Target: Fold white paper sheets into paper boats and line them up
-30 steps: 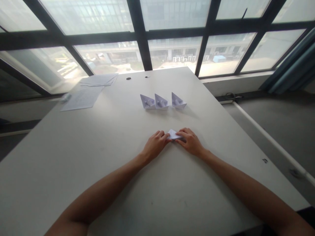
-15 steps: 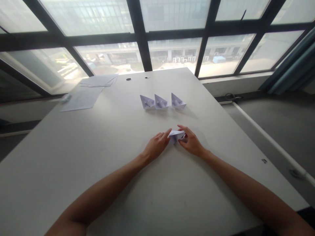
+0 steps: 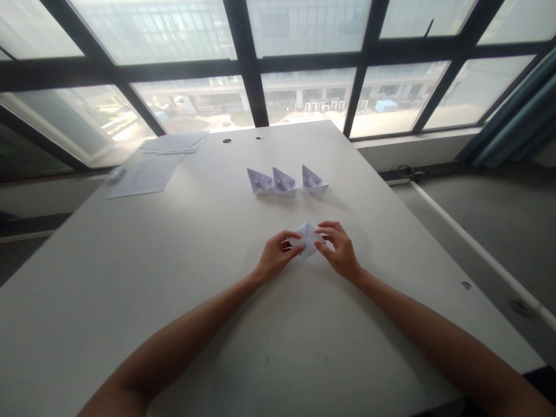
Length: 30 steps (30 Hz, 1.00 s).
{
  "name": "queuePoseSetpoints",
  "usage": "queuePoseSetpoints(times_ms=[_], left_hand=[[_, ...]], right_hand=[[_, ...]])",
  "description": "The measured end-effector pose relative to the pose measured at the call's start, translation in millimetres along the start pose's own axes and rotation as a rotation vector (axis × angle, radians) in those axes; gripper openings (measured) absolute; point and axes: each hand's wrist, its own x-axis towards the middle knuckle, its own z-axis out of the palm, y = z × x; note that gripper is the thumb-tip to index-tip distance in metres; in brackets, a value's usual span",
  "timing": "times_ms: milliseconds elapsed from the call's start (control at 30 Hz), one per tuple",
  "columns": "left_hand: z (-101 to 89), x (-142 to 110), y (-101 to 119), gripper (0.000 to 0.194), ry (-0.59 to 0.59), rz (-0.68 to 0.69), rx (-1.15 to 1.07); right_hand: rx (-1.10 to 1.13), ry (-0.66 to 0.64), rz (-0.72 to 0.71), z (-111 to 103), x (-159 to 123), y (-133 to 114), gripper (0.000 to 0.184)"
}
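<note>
A small piece of folded white paper (image 3: 308, 241), now a flat diamond with a crease down its middle, is between my two hands just over the white table. My left hand (image 3: 280, 251) pinches its left corner between thumb and fingers. On the other side, my right hand (image 3: 341, 250) has its thumb and fingertips on the paper's right edge, fingers curved. Beyond the hands stand three folded paper boats in a row: a left boat (image 3: 260, 182), a middle boat (image 3: 285, 182) almost touching it, and a right boat (image 3: 314, 180) slightly apart.
Several white paper sheets (image 3: 145, 174) lie at the table's far left. Two round holes, one a cable hole (image 3: 226, 141), are near the far edge of the table (image 3: 208, 231). Dark-framed windows (image 3: 256, 92) rise behind it. A white pipe (image 3: 478, 249) runs along the floor at right.
The folded paper has gone from an opened, tilted shape to a flat diamond facing me. My left fingers moved from its top to pinch its left corner. The three boats stayed put.
</note>
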Motion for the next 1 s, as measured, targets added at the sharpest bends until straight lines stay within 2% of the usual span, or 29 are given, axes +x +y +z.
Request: queuePoseSetpoints(times_ms=[100,167,233,333,500,600,733,833,933,1000], left_hand=[[1.0,0.9,-0.1,0.049,-0.026,0.020,-0.002],[1.2,2.0,1.3,0.057,-0.045,0.027,0.040],[0.2,3.3,3.2,0.053,-0.055,0.016,0.119],[-2.2,4.6,6.1,0.036,-0.090,-0.016,0.257],[-2.9,3.0,9.6,0.045,-0.254,-0.021,0.314],[-1.7,2.3,9.7,0.050,-0.283,-0.036,0.270],[-1.3,2.1,9.4,0.053,-0.219,-0.059,0.198],[-1.5,1.4,9.5,0.049,-0.150,-0.024,0.133],[-2.5,2.3,6.1,0.041,-0.008,-0.025,-0.009],[-4.8,5.3,0.8,0.037,0.102,-0.059,-0.204]], right_hand=[[0.125,0.006,0.203,3.4,1.6,8.6,0.046],[0.163,-0.078,0.274,4.0,2.0,13.0,0.041],[0.173,-0.142,0.284,3.5,1.7,14.4,0.030],[0.166,-0.197,0.275,2.2,1.6,12.1,0.023],[0.076,-0.290,0.241,0.9,3.5,6.4,0.031],[0.081,-0.323,0.225,0.6,4.3,5.5,0.035],[0.154,-0.235,0.276,2.4,3.4,5.8,0.038],[0.186,-0.137,0.302,3.3,2.9,5.6,0.036],[0.230,0.026,0.308,1.6,4.1,6.6,0.033],[0.258,0.139,0.304,-0.5,5.6,8.7,0.027]])
